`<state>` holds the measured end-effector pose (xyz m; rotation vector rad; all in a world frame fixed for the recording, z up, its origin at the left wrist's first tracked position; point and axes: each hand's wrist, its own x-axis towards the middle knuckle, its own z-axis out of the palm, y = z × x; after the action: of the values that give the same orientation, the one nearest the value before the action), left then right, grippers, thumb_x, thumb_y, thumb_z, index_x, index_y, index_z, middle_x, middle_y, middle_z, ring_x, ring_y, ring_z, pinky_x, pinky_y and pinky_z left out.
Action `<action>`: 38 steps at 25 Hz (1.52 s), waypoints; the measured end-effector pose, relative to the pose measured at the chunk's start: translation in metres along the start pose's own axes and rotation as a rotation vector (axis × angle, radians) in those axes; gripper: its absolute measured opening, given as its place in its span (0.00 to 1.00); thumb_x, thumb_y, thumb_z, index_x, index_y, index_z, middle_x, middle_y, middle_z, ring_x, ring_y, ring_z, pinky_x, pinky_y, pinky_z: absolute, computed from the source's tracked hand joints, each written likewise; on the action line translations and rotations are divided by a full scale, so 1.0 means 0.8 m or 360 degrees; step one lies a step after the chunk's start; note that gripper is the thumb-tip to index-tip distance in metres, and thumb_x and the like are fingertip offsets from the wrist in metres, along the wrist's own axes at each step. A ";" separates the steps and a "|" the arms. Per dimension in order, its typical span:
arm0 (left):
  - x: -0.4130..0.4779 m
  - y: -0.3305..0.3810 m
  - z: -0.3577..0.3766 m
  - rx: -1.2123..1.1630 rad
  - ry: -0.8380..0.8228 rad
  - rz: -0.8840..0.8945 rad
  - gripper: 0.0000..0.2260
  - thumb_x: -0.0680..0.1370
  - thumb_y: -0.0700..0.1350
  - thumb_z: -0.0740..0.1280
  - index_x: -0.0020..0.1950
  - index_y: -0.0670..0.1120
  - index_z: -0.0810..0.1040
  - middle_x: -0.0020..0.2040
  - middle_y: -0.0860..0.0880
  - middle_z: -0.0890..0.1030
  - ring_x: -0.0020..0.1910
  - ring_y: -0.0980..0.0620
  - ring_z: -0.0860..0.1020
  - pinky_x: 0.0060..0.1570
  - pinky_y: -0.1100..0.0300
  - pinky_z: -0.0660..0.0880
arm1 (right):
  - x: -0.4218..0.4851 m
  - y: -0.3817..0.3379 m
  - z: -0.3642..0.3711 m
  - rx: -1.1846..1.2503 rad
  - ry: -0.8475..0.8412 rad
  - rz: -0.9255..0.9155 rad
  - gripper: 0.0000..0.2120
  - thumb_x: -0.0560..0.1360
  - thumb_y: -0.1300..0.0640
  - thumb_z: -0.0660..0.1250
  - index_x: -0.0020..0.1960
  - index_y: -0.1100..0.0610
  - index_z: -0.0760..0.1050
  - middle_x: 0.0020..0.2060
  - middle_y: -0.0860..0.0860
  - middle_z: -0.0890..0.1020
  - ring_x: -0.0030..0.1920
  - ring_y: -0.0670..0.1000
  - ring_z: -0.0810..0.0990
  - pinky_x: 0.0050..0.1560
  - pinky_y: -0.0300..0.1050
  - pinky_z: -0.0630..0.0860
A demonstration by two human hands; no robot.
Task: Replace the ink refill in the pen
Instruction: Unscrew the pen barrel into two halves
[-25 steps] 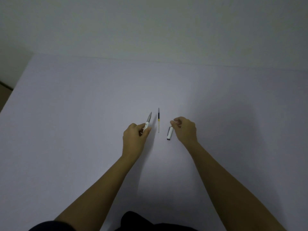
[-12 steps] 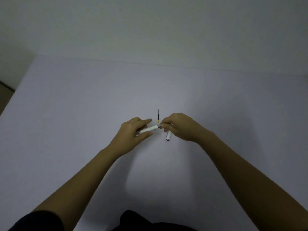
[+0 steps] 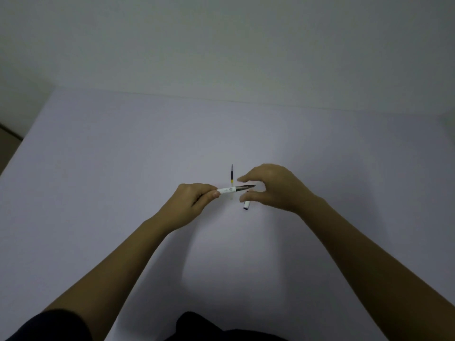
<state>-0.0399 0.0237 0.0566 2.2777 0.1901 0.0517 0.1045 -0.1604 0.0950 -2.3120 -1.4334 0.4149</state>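
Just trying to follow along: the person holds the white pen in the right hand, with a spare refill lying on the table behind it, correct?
Not quite. The head view shows the white pen held in the left hand; the right hand hovers open around its tip. The spare refill does lie on the table behind it.

Dim, even light with a cool cast. Soft shadows fall on the counter (image 3: 98, 193) beneath both forearms. Wide-angle bending shows at the edges.

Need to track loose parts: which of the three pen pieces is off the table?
The white pen barrel with grey tip, pinched in the left hand; the thin refill and white cap lie flat.
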 end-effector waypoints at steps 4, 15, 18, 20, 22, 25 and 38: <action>-0.001 0.005 -0.001 0.0009 -0.0026 0.0066 0.09 0.79 0.47 0.60 0.46 0.46 0.79 0.31 0.52 0.75 0.34 0.58 0.73 0.34 0.71 0.67 | 0.006 -0.005 0.003 0.0071 -0.0229 0.0081 0.12 0.78 0.52 0.59 0.49 0.54 0.80 0.41 0.51 0.86 0.37 0.51 0.79 0.39 0.44 0.72; 0.005 0.015 -0.005 0.0015 0.0040 0.0113 0.10 0.79 0.47 0.60 0.47 0.45 0.79 0.33 0.47 0.78 0.36 0.55 0.72 0.33 0.72 0.66 | 0.009 -0.011 -0.010 0.0090 -0.0157 0.0058 0.10 0.78 0.55 0.60 0.45 0.56 0.79 0.37 0.50 0.82 0.35 0.47 0.76 0.39 0.43 0.69; 0.004 0.017 -0.004 0.0007 0.0061 0.0116 0.09 0.79 0.47 0.60 0.48 0.46 0.79 0.32 0.49 0.77 0.34 0.57 0.72 0.33 0.72 0.66 | 0.004 -0.009 -0.015 0.0354 -0.0048 0.0019 0.07 0.72 0.54 0.70 0.48 0.55 0.76 0.40 0.45 0.78 0.41 0.40 0.74 0.42 0.33 0.69; 0.003 0.018 -0.003 -0.0005 0.0065 0.0108 0.09 0.79 0.47 0.60 0.48 0.47 0.80 0.32 0.50 0.76 0.34 0.57 0.72 0.33 0.71 0.66 | 0.001 -0.012 -0.015 0.0421 -0.0105 0.0162 0.11 0.74 0.49 0.66 0.53 0.53 0.75 0.42 0.44 0.78 0.45 0.41 0.76 0.46 0.33 0.71; 0.002 0.017 -0.003 -0.0022 0.0064 0.0091 0.09 0.79 0.47 0.60 0.47 0.48 0.80 0.32 0.49 0.77 0.34 0.56 0.72 0.33 0.70 0.66 | 0.003 -0.011 -0.012 0.0378 -0.0218 0.0320 0.16 0.79 0.47 0.53 0.45 0.51 0.77 0.36 0.45 0.81 0.41 0.45 0.78 0.45 0.41 0.72; 0.001 0.015 -0.002 -0.0012 0.0042 0.0077 0.09 0.79 0.48 0.60 0.47 0.48 0.80 0.32 0.49 0.77 0.34 0.57 0.72 0.33 0.72 0.66 | 0.004 -0.008 -0.007 0.0284 -0.0305 0.0319 0.18 0.80 0.49 0.54 0.37 0.50 0.76 0.29 0.42 0.78 0.31 0.41 0.74 0.37 0.37 0.69; -0.003 0.011 0.000 -0.0004 0.0023 0.0069 0.10 0.79 0.48 0.61 0.46 0.46 0.80 0.31 0.47 0.77 0.33 0.57 0.71 0.32 0.72 0.65 | -0.003 0.002 -0.002 0.0586 -0.0085 0.0250 0.05 0.71 0.52 0.71 0.39 0.48 0.75 0.33 0.41 0.78 0.34 0.36 0.74 0.36 0.28 0.69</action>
<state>-0.0415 0.0173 0.0633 2.2792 0.1480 0.0913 0.1056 -0.1639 0.0957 -2.1290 -1.0920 0.7255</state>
